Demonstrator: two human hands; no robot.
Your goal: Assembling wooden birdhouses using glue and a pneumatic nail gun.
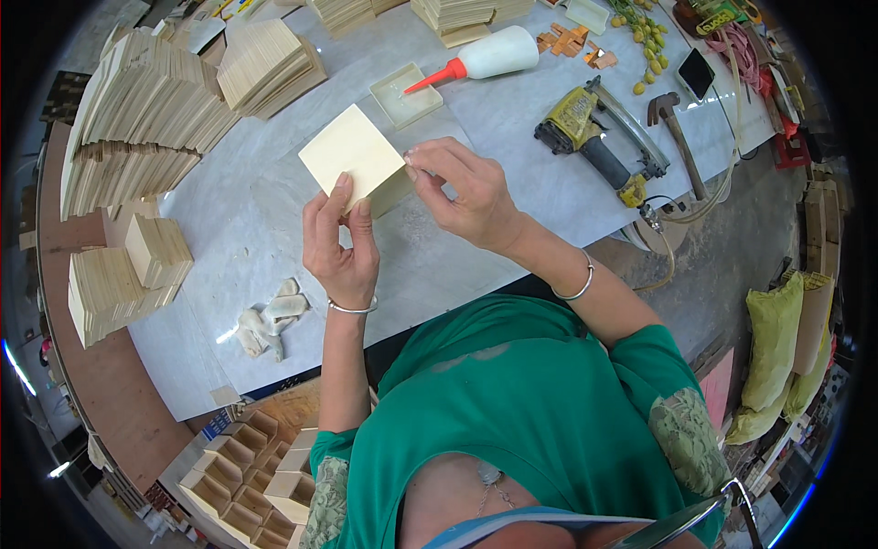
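Observation:
Over the table's middle, my left hand (342,245) holds a pale, thin square wooden panel (349,151), its thumb and fingers closed on the near edge. Below the panel's right side shows another pale wooden piece (391,194); how the two are joined I cannot tell. My right hand (471,195) pinches at the panel's right corner, finger and thumb together; anything small between those fingertips is hidden. Just beyond lies a white squeeze bottle (501,53) with a red nozzle, its tip over a shallow cream dish (426,108).
Stacks of thin wooden panels (146,91) line the left and far side. A yellow-black nail gun (576,119) with a hose, a hammer (679,137) and a phone (696,73) lie right. Crumpled white gloves (273,318) rest near left. Open wooden boxes (242,476) stand below the table edge.

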